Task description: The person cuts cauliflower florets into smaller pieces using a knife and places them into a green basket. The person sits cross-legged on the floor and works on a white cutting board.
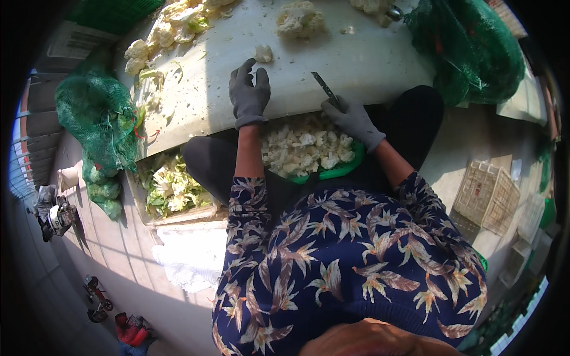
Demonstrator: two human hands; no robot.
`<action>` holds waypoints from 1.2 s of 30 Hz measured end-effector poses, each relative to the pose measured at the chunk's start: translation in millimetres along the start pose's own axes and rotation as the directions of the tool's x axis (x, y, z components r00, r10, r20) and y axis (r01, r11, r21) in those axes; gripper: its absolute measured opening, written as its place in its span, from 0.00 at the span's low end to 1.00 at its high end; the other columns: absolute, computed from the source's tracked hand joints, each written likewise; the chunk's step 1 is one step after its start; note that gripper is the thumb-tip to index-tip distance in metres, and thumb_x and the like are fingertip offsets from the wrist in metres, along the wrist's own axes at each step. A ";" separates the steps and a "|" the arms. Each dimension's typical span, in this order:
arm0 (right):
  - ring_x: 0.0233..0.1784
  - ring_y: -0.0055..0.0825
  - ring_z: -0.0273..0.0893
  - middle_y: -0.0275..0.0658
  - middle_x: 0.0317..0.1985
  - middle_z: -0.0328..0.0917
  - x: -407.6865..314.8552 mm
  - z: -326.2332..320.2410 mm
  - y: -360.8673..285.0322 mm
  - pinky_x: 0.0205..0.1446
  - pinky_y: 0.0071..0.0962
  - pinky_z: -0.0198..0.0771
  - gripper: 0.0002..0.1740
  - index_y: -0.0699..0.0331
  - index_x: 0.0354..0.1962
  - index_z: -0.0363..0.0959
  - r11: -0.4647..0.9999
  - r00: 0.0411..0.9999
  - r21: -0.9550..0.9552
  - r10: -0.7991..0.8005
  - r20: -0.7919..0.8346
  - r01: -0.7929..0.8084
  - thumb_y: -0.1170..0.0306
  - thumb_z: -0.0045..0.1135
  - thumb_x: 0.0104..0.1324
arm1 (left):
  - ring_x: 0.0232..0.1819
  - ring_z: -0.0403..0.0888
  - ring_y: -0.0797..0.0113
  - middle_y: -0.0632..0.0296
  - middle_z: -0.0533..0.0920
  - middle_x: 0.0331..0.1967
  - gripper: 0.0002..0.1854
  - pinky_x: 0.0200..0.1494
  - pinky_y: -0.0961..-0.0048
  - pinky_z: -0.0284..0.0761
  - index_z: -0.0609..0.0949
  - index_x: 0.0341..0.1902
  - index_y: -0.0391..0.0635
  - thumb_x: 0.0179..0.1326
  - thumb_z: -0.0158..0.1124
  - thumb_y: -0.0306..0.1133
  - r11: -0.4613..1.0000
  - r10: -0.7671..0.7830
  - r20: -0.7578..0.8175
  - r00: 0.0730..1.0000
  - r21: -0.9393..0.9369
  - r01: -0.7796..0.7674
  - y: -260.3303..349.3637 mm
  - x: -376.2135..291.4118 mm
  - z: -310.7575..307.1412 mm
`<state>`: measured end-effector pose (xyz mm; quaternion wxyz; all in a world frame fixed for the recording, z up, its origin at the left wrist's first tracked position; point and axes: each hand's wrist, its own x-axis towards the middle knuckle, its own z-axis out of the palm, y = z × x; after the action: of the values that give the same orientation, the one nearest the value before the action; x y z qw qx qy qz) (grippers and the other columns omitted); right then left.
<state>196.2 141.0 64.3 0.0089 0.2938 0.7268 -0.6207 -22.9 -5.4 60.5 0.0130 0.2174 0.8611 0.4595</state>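
Observation:
My left hand (250, 91), in a grey glove, is over the near part of the white tabletop (356, 66), fingers apart and nothing in them. Just beyond its fingertips lies a small cauliflower floret (263, 53). Gloved in grey too, my right hand (349, 116) grips a knife (325, 86) with a dark blade that points up and left over the table. Below the table edge, between my legs, a green basket (340, 171) holds many cut cauliflower florets (307, 149). A larger cauliflower piece (300, 20) rests farther back on the table.
Cauliflower pieces (164, 33) and leaf scraps lie at the table's left. Green mesh sacks stand left (95, 111) and right (467, 53). A crate of leaf trimmings (178, 184) is by my left leg. A plastic crate (485, 196) sits at right. Another person (131, 331) shows at lower left.

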 end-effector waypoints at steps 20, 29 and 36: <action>0.29 0.20 0.80 0.39 0.37 0.80 36.6 32.2 -45.6 0.36 0.21 0.76 0.26 0.69 0.49 0.73 0.933 0.987 0.350 -0.126 0.100 0.084 0.52 0.55 0.71 | 0.57 0.75 0.71 0.59 0.80 0.53 0.19 0.58 0.73 0.72 0.76 0.63 0.41 0.72 0.58 0.32 0.892 0.185 0.344 0.920 -0.453 -0.010 26.4 -67.7 -15.2; 0.30 0.24 0.82 0.40 0.34 0.82 29.0 34.7 -31.8 0.33 0.24 0.77 0.27 0.69 0.48 0.73 0.904 0.982 0.406 0.072 0.174 -0.138 0.50 0.56 0.70 | 0.44 0.81 0.70 0.62 0.82 0.46 0.20 0.43 0.72 0.79 0.81 0.59 0.42 0.70 0.63 0.42 0.875 0.049 0.383 0.922 -0.462 0.146 22.9 -77.4 -14.8; 0.29 0.19 0.76 0.34 0.31 0.79 20.1 41.4 -38.1 0.34 0.21 0.73 0.26 0.66 0.42 0.76 0.963 0.972 0.254 -0.143 0.188 0.093 0.48 0.60 0.68 | 0.51 0.80 0.58 0.52 0.83 0.48 0.21 0.55 0.66 0.76 0.81 0.56 0.45 0.59 0.70 0.36 0.982 0.155 0.470 0.869 -0.169 -0.084 28.9 -83.2 -21.2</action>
<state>148.3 109.6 81.4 0.0105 0.1831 0.6565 -0.7316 58.2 -40.3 81.0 0.2135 0.3763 0.7805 0.4513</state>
